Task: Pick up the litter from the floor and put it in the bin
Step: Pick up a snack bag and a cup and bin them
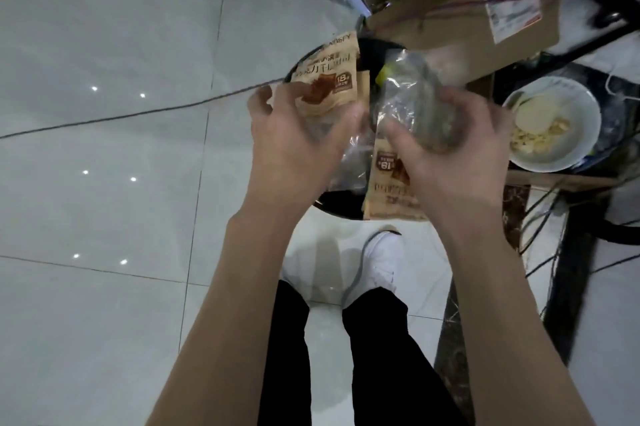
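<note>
Both hands are held over a round black bin [341, 207], whose rim shows below and behind them. My left hand [294, 145] grips a tan snack wrapper [332, 69] with brown print, along with some clear plastic film [353, 155]. My right hand [450, 155] holds a crumpled clear plastic bag [412, 93] and a second tan wrapper [388, 190] that hangs down over the bin's near rim. Most of the bin's opening is hidden by the hands and litter.
A cardboard box [467, 23] stands right behind the bin. A white bowl [550, 127] with pale food scraps sits at the right among dark cables [571, 217]. A thin cord [138, 112] crosses the white tiled floor [104, 200]. My white shoe [381, 259] stands below the bin.
</note>
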Demonstrator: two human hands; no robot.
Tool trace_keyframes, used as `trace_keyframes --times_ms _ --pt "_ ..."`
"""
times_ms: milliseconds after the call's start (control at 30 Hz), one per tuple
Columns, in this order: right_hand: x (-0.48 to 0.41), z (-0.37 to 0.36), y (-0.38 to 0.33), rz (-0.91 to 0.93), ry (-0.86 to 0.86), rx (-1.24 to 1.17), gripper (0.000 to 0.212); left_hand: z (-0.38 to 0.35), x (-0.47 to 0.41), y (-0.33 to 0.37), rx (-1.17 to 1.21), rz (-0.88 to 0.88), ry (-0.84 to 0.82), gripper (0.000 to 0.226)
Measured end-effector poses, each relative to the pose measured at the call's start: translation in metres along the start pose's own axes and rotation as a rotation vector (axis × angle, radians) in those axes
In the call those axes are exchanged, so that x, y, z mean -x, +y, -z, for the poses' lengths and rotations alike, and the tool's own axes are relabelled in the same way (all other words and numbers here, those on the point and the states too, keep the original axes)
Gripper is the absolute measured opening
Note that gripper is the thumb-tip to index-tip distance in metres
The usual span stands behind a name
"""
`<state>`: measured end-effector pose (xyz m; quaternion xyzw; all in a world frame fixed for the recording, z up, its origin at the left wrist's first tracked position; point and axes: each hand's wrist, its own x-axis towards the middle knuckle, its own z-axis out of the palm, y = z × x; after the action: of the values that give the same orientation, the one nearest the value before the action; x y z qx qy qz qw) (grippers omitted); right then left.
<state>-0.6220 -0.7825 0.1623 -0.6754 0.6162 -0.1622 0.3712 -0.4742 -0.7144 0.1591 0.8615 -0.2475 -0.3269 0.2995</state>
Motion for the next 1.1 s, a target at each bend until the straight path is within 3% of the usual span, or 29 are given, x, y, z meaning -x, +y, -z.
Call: trace_keyframes --times_ms 233,467,767,967,1100 --pt "0.005 0.009 0.002 -0.04 -0.033 0.092 0.052 0.025 0.009 -0.016 -0.047 0.029 0.023 0.046" --pt "0.023 0.069 -0.071 0.021 -0.029 0.069 0.048 0.096 0.049 0.041 -0.073 -0.005 0.038 0.044" --pt "0.074 0.206 -0.255 0.313 -0.104 0.012 0.052 0.248 0.157 0.195 -0.083 -0.088 0.144 0.044" --pt "0.124 0.301 -0.361 0.543 -0.185 -0.059 0.051 0.36 0.247 0.29 -0.116 -0.186 0.401 0.043" --pt "0.159 0.336 -0.408 0.705 -0.248 -0.105 0.049 0.408 0.309 0.315 -0.149 -0.206 0.532 0.047"
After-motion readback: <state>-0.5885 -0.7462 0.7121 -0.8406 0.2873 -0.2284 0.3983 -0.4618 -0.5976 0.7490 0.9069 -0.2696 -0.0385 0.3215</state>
